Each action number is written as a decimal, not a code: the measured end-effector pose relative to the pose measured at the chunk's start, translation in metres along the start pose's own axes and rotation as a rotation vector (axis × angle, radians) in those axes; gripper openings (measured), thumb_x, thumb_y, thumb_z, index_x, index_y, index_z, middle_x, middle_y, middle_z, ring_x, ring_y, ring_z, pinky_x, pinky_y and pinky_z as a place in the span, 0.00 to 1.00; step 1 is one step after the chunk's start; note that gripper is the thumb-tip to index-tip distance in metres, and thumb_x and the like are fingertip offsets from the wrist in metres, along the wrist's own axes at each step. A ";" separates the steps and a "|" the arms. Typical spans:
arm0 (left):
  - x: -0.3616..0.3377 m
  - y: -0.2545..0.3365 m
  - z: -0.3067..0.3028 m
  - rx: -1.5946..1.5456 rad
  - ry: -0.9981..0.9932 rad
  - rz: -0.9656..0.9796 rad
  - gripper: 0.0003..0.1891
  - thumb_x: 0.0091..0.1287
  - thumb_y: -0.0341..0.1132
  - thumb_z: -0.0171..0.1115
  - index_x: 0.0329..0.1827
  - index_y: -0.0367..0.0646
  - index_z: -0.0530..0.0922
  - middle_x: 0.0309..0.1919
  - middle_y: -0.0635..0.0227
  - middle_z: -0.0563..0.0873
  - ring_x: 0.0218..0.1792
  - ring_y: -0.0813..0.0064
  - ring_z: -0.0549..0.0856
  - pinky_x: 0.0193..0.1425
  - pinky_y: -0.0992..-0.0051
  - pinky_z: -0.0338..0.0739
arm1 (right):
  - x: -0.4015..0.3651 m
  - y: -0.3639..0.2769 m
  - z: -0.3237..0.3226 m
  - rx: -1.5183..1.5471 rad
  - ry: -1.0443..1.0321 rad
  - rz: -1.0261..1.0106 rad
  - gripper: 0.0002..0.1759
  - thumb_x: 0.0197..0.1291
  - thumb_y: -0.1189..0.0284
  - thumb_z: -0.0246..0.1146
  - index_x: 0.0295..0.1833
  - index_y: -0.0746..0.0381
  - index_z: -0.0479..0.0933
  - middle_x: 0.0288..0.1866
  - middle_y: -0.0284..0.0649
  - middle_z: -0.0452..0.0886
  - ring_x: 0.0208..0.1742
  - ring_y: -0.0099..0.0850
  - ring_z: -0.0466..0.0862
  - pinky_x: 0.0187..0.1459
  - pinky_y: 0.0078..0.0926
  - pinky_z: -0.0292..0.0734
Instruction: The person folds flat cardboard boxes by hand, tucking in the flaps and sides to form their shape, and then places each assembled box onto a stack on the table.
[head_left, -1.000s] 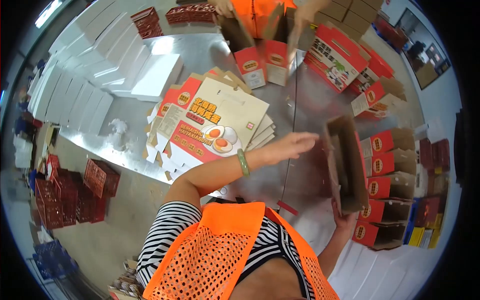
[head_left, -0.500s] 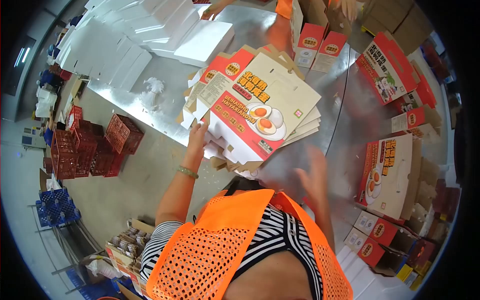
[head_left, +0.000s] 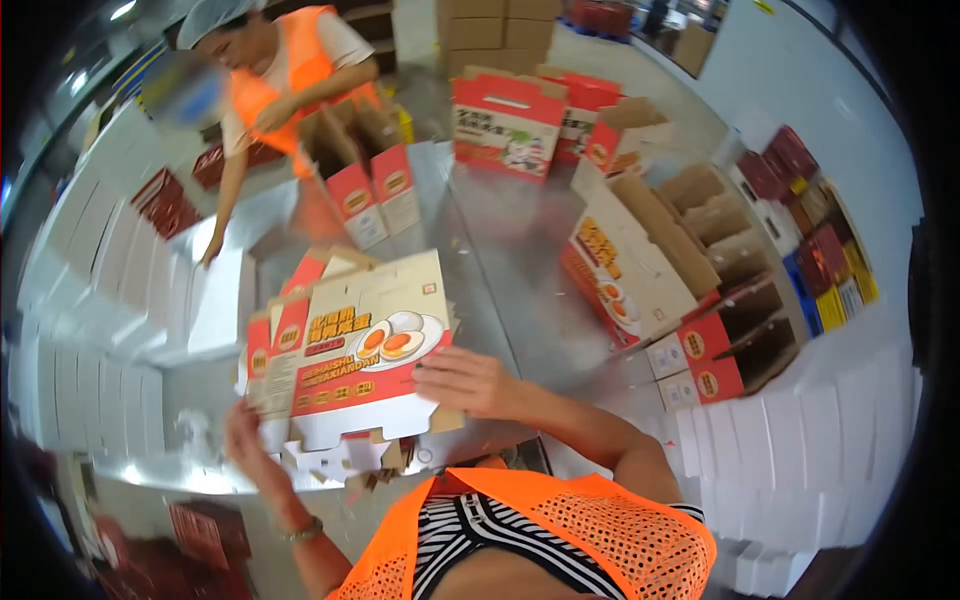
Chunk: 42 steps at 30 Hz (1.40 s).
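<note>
A stack of flattened egg cartons lies on the metal table in front of me; the top flattened carton (head_left: 340, 395) is red and cream, printed with cut eggs on a plate. My right hand (head_left: 470, 382) reaches over its right edge, fingers stretched out across the printed face. At the stack's lower left corner, my left hand (head_left: 250, 445) is raised beside the carton edge, its fingers smeared by motion. White and brown flaps stick out unevenly from the stack's near side.
Two opened cartons (head_left: 365, 185) stand beyond the stack. More opened cartons (head_left: 640, 270) are on the right, with red handled boxes (head_left: 508, 125) behind. White foam boxes (head_left: 90, 240) line the left. Across the metal table (head_left: 480, 240), a person in an orange vest (head_left: 290, 70) touches a white box.
My view has swung to the right and up, bringing the co-worker into sight. My right hand has come from beside the stack onto the top carton; my left hand stays near the edge.
</note>
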<state>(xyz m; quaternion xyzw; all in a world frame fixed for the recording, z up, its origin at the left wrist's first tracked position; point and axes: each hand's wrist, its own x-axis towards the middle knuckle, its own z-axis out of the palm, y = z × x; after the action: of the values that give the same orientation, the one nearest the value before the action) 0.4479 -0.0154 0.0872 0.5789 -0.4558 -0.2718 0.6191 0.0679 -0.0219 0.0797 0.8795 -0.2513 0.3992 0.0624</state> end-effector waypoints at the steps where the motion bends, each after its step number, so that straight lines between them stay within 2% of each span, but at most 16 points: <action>1: 0.006 0.035 0.005 0.098 0.098 0.143 0.25 0.78 0.50 0.55 0.62 0.35 0.79 0.54 0.59 0.83 0.54 0.69 0.82 0.64 0.67 0.76 | 0.009 -0.004 -0.027 -0.035 0.008 0.015 0.19 0.57 0.71 0.62 0.54 0.62 0.82 0.59 0.44 0.85 0.59 0.40 0.85 0.66 0.44 0.79; 3: 0.013 0.078 0.029 0.187 0.186 0.296 0.28 0.79 0.52 0.53 0.67 0.34 0.75 0.59 0.56 0.81 0.59 0.66 0.81 0.68 0.64 0.74 | 0.009 -0.016 -0.088 0.106 0.194 0.414 0.16 0.58 0.73 0.63 0.52 0.62 0.84 0.55 0.43 0.88 0.55 0.40 0.87 0.60 0.41 0.81; 5: 0.026 0.102 0.061 0.053 -0.180 0.550 0.32 0.80 0.54 0.48 0.74 0.34 0.67 0.66 0.55 0.76 0.67 0.63 0.76 0.73 0.61 0.68 | -0.012 -0.031 -0.150 0.130 0.302 0.526 0.13 0.61 0.76 0.63 0.51 0.64 0.84 0.51 0.44 0.89 0.51 0.44 0.88 0.55 0.39 0.82; 6: 0.027 0.113 0.085 -0.171 -0.443 0.429 0.30 0.78 0.46 0.50 0.76 0.34 0.64 0.68 0.55 0.76 0.71 0.62 0.73 0.77 0.61 0.64 | -0.039 -0.030 -0.160 0.094 0.461 0.462 0.10 0.66 0.79 0.60 0.51 0.67 0.83 0.51 0.45 0.88 0.49 0.41 0.88 0.52 0.35 0.82; 7: 0.020 0.123 0.112 -0.229 -0.549 0.179 0.32 0.67 0.35 0.54 0.75 0.34 0.66 0.69 0.55 0.75 0.73 0.62 0.72 0.79 0.60 0.62 | -0.056 -0.045 -0.175 0.018 0.558 0.716 0.10 0.67 0.79 0.60 0.50 0.68 0.82 0.50 0.45 0.88 0.48 0.37 0.87 0.51 0.32 0.80; 8: 0.028 0.110 0.133 -0.210 -0.788 0.369 0.39 0.53 0.30 0.55 0.75 0.34 0.67 0.71 0.55 0.74 0.74 0.61 0.72 0.80 0.61 0.60 | -0.072 -0.060 -0.188 -0.059 0.656 0.969 0.09 0.67 0.80 0.60 0.50 0.69 0.82 0.49 0.44 0.87 0.46 0.33 0.86 0.50 0.29 0.79; 14: -0.025 0.074 0.281 -0.439 -1.125 0.271 0.39 0.59 0.35 0.73 0.75 0.40 0.68 0.69 0.62 0.68 0.71 0.67 0.71 0.71 0.62 0.73 | -0.185 -0.072 -0.214 0.010 0.721 1.406 0.18 0.70 0.75 0.60 0.63 0.67 0.75 0.46 0.33 0.82 0.45 0.20 0.78 0.48 0.22 0.74; 17: -0.029 0.066 0.307 -0.485 -0.994 0.171 0.36 0.59 0.33 0.74 0.72 0.39 0.71 0.63 0.63 0.75 0.61 0.73 0.77 0.63 0.69 0.75 | -0.198 -0.083 -0.205 0.009 0.755 1.427 0.20 0.67 0.77 0.62 0.64 0.66 0.74 0.49 0.33 0.82 0.48 0.20 0.78 0.49 0.22 0.75; 20: -0.016 0.068 0.311 -0.239 -1.122 0.372 0.24 0.67 0.29 0.68 0.66 0.37 0.74 0.53 0.67 0.83 0.54 0.78 0.81 0.61 0.72 0.75 | -0.150 -0.090 -0.205 -0.131 0.838 1.342 0.27 0.62 0.78 0.66 0.68 0.65 0.73 0.53 0.37 0.82 0.54 0.26 0.80 0.51 0.25 0.76; 22: -0.030 0.064 0.308 -0.510 -1.118 0.153 0.14 0.70 0.28 0.66 0.57 0.37 0.78 0.44 0.71 0.85 0.47 0.81 0.81 0.59 0.76 0.74 | -0.107 -0.093 -0.212 -0.970 0.768 1.115 0.33 0.57 0.77 0.71 0.70 0.63 0.73 0.56 0.43 0.82 0.59 0.36 0.80 0.57 0.33 0.78; 23: -0.034 0.060 0.305 -0.564 -1.104 0.090 0.10 0.73 0.28 0.64 0.53 0.37 0.78 0.46 0.70 0.86 0.49 0.81 0.81 0.59 0.76 0.74 | -0.093 -0.093 -0.215 -0.966 0.778 1.120 0.33 0.57 0.77 0.71 0.70 0.63 0.73 0.56 0.43 0.82 0.59 0.36 0.80 0.57 0.33 0.78; 25: -0.039 0.049 0.298 -0.564 -1.067 0.093 0.09 0.73 0.28 0.64 0.53 0.37 0.78 0.46 0.70 0.86 0.49 0.81 0.81 0.59 0.76 0.74 | -0.072 -0.085 -0.215 -1.139 0.238 0.667 0.34 0.55 0.74 0.73 0.69 0.65 0.75 0.57 0.47 0.81 0.61 0.44 0.79 0.62 0.42 0.77; 31: -0.031 0.028 0.280 -0.539 -1.008 0.093 0.11 0.77 0.35 0.60 0.54 0.37 0.78 0.50 0.68 0.85 0.50 0.79 0.82 0.59 0.76 0.75 | -0.051 -0.051 -0.170 -0.973 0.150 0.644 0.32 0.55 0.74 0.73 0.66 0.70 0.76 0.60 0.47 0.82 0.62 0.45 0.80 0.71 0.52 0.70; 35: 0.007 0.087 0.280 -0.617 -1.233 0.120 0.26 0.80 0.53 0.53 0.65 0.39 0.73 0.55 0.61 0.82 0.51 0.71 0.84 0.56 0.67 0.83 | -0.057 -0.063 -0.160 -1.013 0.138 0.663 0.28 0.57 0.75 0.73 0.64 0.70 0.76 0.61 0.50 0.82 0.65 0.47 0.80 0.74 0.56 0.65; 40: 0.009 0.216 0.328 -0.302 -1.759 0.515 0.22 0.79 0.47 0.55 0.63 0.39 0.81 0.55 0.59 0.85 0.53 0.68 0.85 0.55 0.67 0.83 | -0.056 -0.079 -0.170 -0.939 0.113 0.638 0.13 0.63 0.73 0.68 0.52 0.67 0.80 0.62 0.51 0.81 0.69 0.47 0.78 0.74 0.55 0.64; 42: -0.009 0.242 0.344 -0.196 -2.121 0.881 0.19 0.75 0.42 0.60 0.62 0.42 0.83 0.53 0.59 0.86 0.52 0.64 0.86 0.56 0.67 0.81 | -0.053 -0.090 -0.173 -0.945 0.210 0.719 0.13 0.60 0.74 0.68 0.50 0.66 0.81 0.60 0.48 0.81 0.65 0.46 0.79 0.71 0.53 0.66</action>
<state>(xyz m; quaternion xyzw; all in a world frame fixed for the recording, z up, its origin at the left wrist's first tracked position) 0.0955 -0.1250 0.2885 -0.2008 -0.8867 -0.4165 0.0080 -0.0334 0.1302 0.1658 0.5723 -0.6757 0.3252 0.3319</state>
